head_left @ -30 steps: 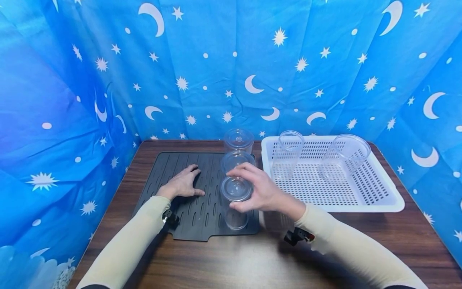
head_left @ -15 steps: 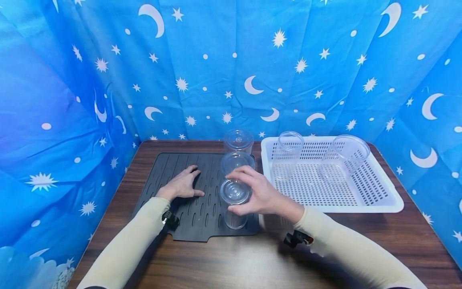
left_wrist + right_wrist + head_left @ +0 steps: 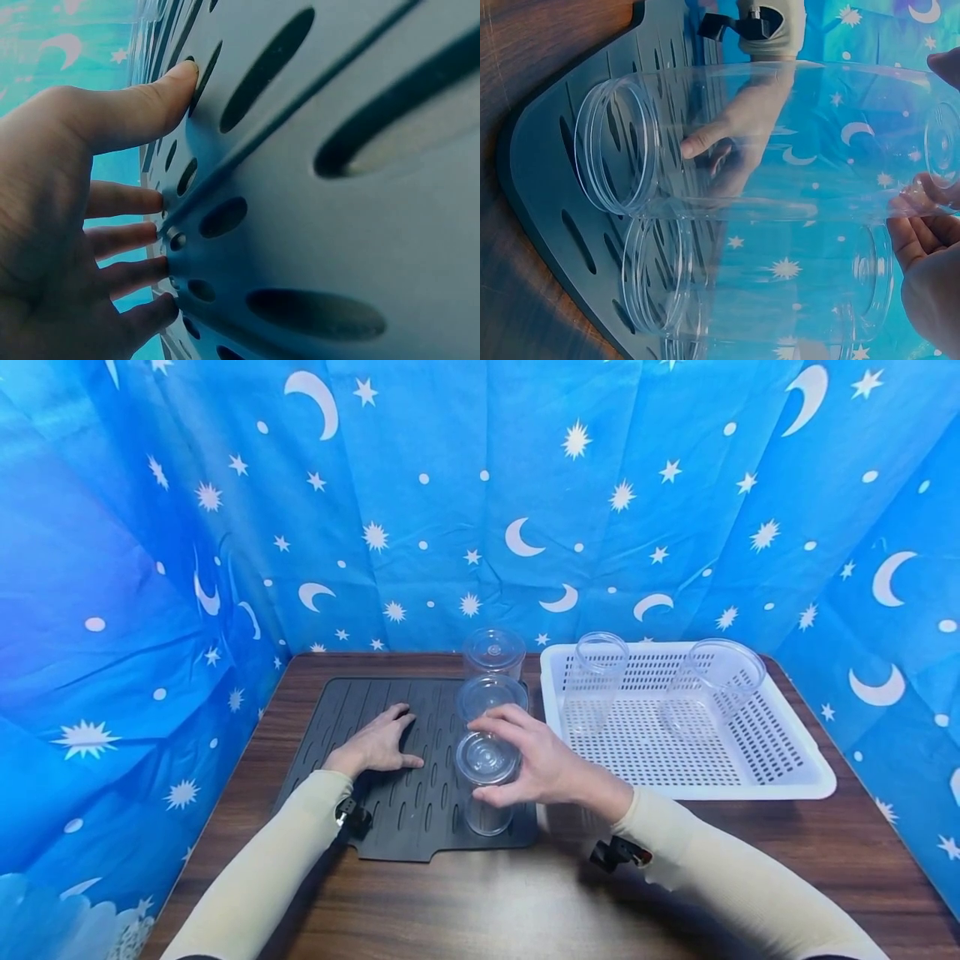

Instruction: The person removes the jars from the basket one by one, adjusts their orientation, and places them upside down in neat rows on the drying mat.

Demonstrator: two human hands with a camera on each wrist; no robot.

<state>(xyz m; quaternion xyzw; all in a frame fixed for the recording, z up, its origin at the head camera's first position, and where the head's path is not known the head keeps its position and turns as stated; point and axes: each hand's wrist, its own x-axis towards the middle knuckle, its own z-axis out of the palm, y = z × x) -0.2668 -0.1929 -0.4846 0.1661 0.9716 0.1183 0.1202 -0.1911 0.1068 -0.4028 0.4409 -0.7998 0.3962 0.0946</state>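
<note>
Head view, right hand (image 3: 534, 762): thumb and fingers curled round the upper end of a clear jar (image 3: 487, 762), thumb on the near side, fingers on the far side.
Clear jar: below the right hand's grip and to the right of the left hand (image 3: 377, 743), closed end up, ringed rim down towards the slotted mat (image 3: 408, 814); the see-through plastic makes it hard to say whether that rim rests fully flat.
Left hand: spread wide, thumb well apart from the fingers and pointing towards the right hand, fingertips resting on the slotted mat.
Jar row: a middle jar (image 3: 480, 693) just beyond the right hand's fingers, and a far jar (image 3: 493, 648) behind that one, both clear.
White basket (image 3: 750, 790): beyond the right wrist and to its right, with a narrow jar (image 3: 600, 685) on the side nearer the right hand and a wide jar (image 3: 708, 685) farther off.
Wooden table (image 3: 525, 902): under the mat and basket, reaching nearer than both hands.
Blue cloth (image 3: 450, 443): behind everything beyond the hands, printed with white moons and stars.
</note>
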